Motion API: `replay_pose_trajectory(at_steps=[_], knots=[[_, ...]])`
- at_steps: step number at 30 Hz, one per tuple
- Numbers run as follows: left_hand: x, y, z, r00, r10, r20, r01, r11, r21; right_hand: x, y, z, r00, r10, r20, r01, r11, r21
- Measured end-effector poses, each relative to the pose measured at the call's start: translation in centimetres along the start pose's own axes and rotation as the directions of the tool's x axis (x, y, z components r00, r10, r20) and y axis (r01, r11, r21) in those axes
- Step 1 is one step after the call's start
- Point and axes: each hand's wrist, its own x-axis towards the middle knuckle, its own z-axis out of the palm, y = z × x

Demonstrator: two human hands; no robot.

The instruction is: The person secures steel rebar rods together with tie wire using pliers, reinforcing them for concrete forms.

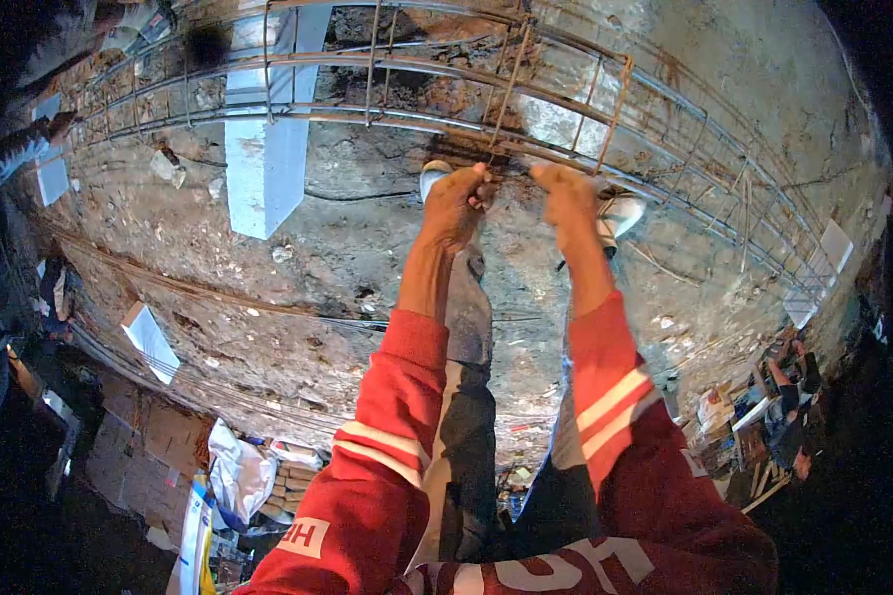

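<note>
A long rebar cage of rods and square stirrups runs across the upper part of the view. My left hand is closed just below its near rod, thumb and fingers pinched together. My right hand, somewhat blurred, is closed a short way to the right, also below that rod. Whatever lies in either pinch is too small to make out. A rusty stirrup crosses the cage directly above my hands. My shoes, a left shoe and a right shoe, show beside my hands.
White blocks stand at the cage: a large block left of my hands and a smaller one far right. Another white block lies lower left. Long thin rods lie on rough ground. Bags and scrap sit behind.
</note>
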Motion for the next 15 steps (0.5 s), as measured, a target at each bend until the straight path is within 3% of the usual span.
replay_pose_trajectory(at_steps=[1,2,3,4,5,6,7,8,9,10,11,12,13,14,15], knots=[[-0.5,1.2,1.1,1.0,0.0,-0.003,0.0,1.0,0.012,0.3,5.2,2.3,0.935,0.157,0.319,-0.3,0.83,0.47],[-1.2,2.9,3.1,0.973,0.215,-0.084,-0.128,0.804,0.58,-1.5,3.8,4.4,0.866,0.276,0.416,-0.498,0.554,0.667],[-1.7,4.0,4.8,0.905,0.426,-0.022,-0.122,0.309,0.943,-3.3,2.4,6.6,0.773,0.388,0.502,-0.6,0.192,0.776],[-1.8,4.4,5.8,0.855,0.517,0.045,-0.106,0.089,0.99,-2.5,4.2,9.8,0.761,0.0,0.648,-0.648,0.022,0.761],[-1.9,4.6,5.8,0.857,0.512,0.055,-0.109,0.078,0.991,-1.7,6.2,13.1,0.618,-0.388,0.684,-0.757,-0.062,0.65],[-2.0,4.9,5.3,0.819,0.568,0.078,-0.055,-0.058,0.997,-4.5,-0.4,12.5,0.728,-0.308,0.612,-0.642,0.007,0.767],[-1.9,5.1,4.8,0.778,0.618,0.112,0.005,-0.185,0.983,-5.4,-2.4,11.5,0.717,-0.199,0.668,-0.681,0.003,0.732],[-1.8,5.6,4.2,0.7,0.704,0.123,-0.011,-0.162,0.987,-4.8,-0.1,12.5,0.601,-0.26,0.756,-0.799,-0.215,0.562],[-1.2,6.9,3.7,0.857,0.482,-0.18,0.151,0.097,0.984,-4.0,2.7,13.1,0.488,-0.347,0.801,-0.849,-0.403,0.343],[-1.7,8.2,4.7,0.95,0.25,-0.187,0.136,0.21,0.968,-5.2,0.7,10.8,0.568,-0.005,0.823,-0.82,-0.084,0.566],[-0.1,6.9,1.5,0.965,0.02,-0.261,0.212,0.522,0.826,-7.1,-1.3,8.1,0.673,0.312,0.67,-0.74,0.284,0.61],[-1.2,6.3,3.3,0.955,-0.095,-0.282,0.266,0.697,0.666,-7.7,0.5,6.2,0.73,0.309,0.609,-0.578,0.755,0.31],[-1.0,6.1,3.5,0.927,-0.273,-0.257,0.369,0.785,0.498,-8.2,0.3,2.4,0.91,0.067,0.41,-0.008,0.99,-0.144],[0.0,5.4,0.7,0.934,-0.309,-0.179,0.356,0.853,0.382,-8.9,-0.1,-1.1,0.992,-0.025,0.127,0.035,0.996,-0.077],[-0.4,5.6,2.2,0.939,-0.216,-0.268,0.319,0.839,0.441,-9.4,0.1,-4.3,0.98,-0.105,-0.167,0.101,0.994,-0.028]])
